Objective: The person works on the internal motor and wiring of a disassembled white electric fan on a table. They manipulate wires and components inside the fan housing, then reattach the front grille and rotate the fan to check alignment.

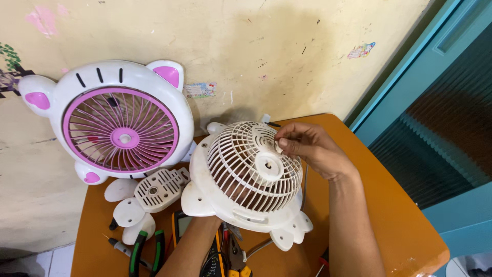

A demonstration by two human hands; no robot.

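Two hands work on a white plastic fan point(246, 177) tilted on the orange tabletop point(400, 225). My right hand point(307, 146) pinches the domed front grille point(254, 165) near its centre hub, fingertips closed on a thin rib. My left hand is hidden beneath the fan, so its grip cannot be told; only the forearm shows. It looks light and hollow, its slim ribs likely brittle; the thicker rim seems the safer hold. Another pink-and-white fan point(115, 123) leans against the wall.

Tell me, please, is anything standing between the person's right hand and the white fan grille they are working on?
Nothing visible does: the right hand already rests its fingertips on the white fan grille, near its centre hub.
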